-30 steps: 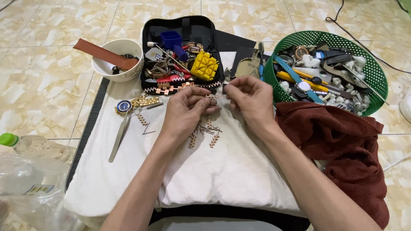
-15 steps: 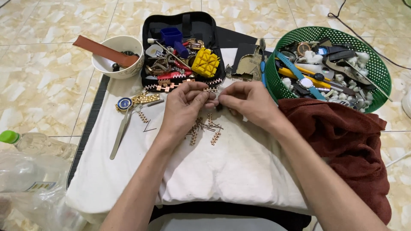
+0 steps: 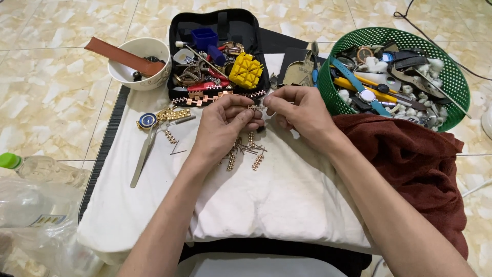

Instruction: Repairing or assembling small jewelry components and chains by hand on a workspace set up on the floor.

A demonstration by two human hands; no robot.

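Observation:
My left hand (image 3: 224, 123) and my right hand (image 3: 297, 110) meet over a white cloth (image 3: 266, 205), both pinching a small gold watch-band link piece (image 3: 253, 109) between their fingertips. Under the hands lie loose gold band segments (image 3: 254, 154) and thin pins. A gold watch with a blue dial (image 3: 148, 120) lies to the left, with metal tweezers (image 3: 142, 156) beside it.
An open black tool case (image 3: 220, 31) with a yellow holder block (image 3: 246, 71) sits behind the hands. A white bowl (image 3: 130, 77) holds a brown strap. A green basket (image 3: 451, 77) of watches stands right, above a dark red cloth (image 3: 415, 169). Plastic bottles (image 3: 41, 174) lie left.
The view has shifted slightly; both hands stay together on the link piece, with only small finger movements.

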